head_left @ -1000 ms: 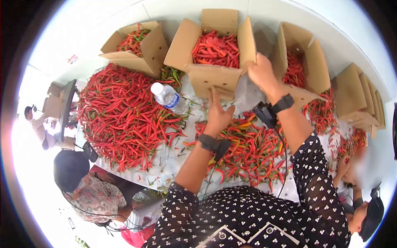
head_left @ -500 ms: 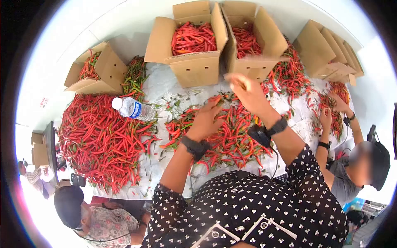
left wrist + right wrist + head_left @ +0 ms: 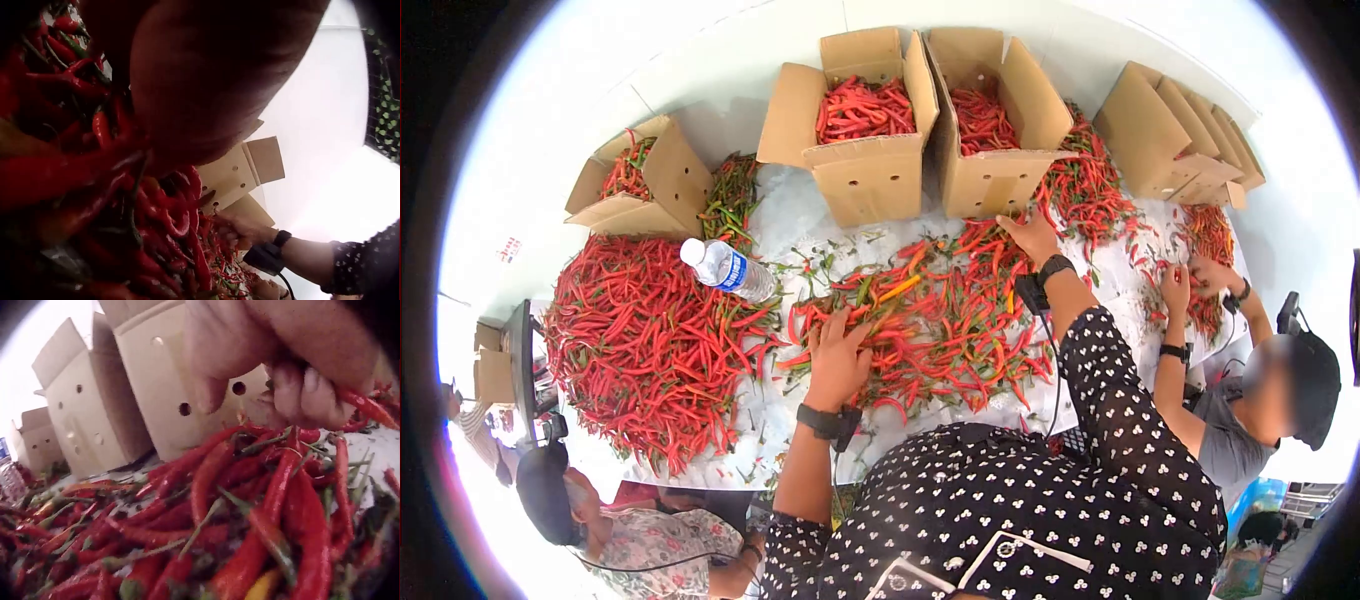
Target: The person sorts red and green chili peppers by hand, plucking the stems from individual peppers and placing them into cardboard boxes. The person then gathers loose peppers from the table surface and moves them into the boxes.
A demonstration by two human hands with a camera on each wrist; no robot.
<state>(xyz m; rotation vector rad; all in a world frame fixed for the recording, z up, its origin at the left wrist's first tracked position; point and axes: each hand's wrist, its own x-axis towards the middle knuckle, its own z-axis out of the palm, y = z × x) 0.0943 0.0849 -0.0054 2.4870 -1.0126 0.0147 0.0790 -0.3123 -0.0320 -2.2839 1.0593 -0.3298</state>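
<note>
My left hand lies over the left edge of the middle spread of red chili peppers, its fingers pointing away from me. In the left wrist view the hand is dark and close above the chilies; its fingertips are hidden there. At the far side of the spread, my right hand is just in front of a cardboard box holding red chilies. The right wrist view shows its fingers curled, with a red chili pepper sticking out from them.
Left of the spread stand a water bottle and a large chili heap. Another filled box is at the back, a smaller one at back left. Empty boxes lean at back right. Another person works at right.
The right-hand box, apart from the middle one a second ago, now stands beside it. My hands have left the boxes for the chilies; the left moved nearer me and leftward, the right rightward.
</note>
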